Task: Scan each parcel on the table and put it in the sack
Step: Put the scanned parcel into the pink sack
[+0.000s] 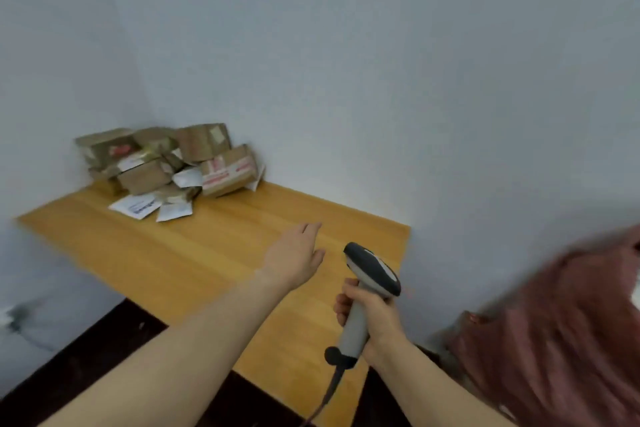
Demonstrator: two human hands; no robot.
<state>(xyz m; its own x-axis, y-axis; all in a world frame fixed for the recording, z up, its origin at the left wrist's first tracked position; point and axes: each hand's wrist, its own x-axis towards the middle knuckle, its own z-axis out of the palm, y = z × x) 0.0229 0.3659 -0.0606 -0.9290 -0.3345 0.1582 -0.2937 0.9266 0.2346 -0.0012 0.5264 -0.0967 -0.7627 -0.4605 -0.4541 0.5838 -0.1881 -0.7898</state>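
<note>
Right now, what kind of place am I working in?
Probably a small parcel-sorting corner: a pile of taped cardboard parcels on a wooden table against bare walls, a corded barcode scanner gripped in the right hand, and a reddish sack at the right.

A light wooden surface [214, 253] sits in a wall corner. Brown cardboard parcels [207, 149] are heaped at its far left end, two flat white mailers [136, 206] lying just in front.
</note>
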